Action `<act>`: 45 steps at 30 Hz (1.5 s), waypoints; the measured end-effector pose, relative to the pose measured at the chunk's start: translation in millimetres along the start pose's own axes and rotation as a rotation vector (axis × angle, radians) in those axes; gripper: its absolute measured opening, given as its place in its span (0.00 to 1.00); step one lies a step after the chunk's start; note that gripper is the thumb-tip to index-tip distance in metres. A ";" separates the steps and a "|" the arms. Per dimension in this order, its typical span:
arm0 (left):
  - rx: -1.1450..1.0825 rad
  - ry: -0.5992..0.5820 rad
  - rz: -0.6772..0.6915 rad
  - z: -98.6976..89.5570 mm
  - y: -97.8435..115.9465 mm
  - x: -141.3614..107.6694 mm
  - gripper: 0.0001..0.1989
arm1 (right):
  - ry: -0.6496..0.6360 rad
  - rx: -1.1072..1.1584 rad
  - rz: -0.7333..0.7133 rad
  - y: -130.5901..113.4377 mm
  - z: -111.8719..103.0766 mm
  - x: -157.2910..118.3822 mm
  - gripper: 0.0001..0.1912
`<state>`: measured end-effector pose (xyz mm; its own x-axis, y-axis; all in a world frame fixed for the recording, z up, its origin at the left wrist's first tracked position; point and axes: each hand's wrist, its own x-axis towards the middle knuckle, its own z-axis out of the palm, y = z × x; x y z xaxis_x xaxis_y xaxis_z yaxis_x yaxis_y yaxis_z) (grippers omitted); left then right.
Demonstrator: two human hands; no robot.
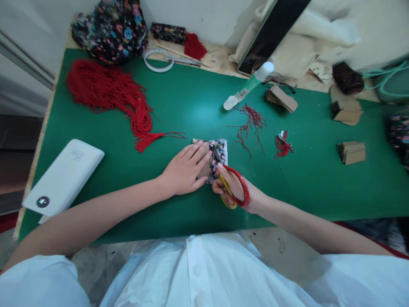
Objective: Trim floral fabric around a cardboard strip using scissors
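A small piece of dark floral fabric (222, 147) with frayed pale edges lies on the green mat, near its front middle. A brown cardboard piece (205, 171) rests on the fabric's left part. My left hand (185, 169) lies over the cardboard and fabric, palm down, fingers spread. Scissors with red and yellow handles (243, 187) are in my right hand (230, 186), whose fingers are wrapped through the handles. The dark blades point up and left over the fabric, close to my left fingertips.
Red tassels (108, 87) and a white power bank (64, 177) lie left. Beyond are white tape (159, 60), a glue stick (249, 86) and red thread scraps (252, 117). Cardboard stacks (351, 152) sit right. A black-screened device (271, 32) stands at the back on the green mat (306, 170).
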<state>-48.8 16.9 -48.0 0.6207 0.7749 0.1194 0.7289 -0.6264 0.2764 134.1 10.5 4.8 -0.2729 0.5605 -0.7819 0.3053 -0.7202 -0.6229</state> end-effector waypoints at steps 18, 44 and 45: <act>-0.012 -0.008 -0.002 -0.2 -0.5 0.5 0.36 | -0.032 0.006 0.022 4.3 -1.5 3.4 0.36; -0.020 0.000 0.007 0.1 -0.5 -0.8 0.35 | -0.033 0.025 0.058 -9.7 2.5 1.3 0.35; -0.020 0.001 0.008 0.1 -0.5 -0.8 0.35 | -0.026 -0.002 0.057 -9.4 2.5 1.2 0.36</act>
<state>-49.6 16.6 -48.2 0.6260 0.7701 0.1226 0.7182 -0.6306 0.2941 128.6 17.0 9.8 -0.2789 0.5077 -0.8152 0.3232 -0.7497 -0.5775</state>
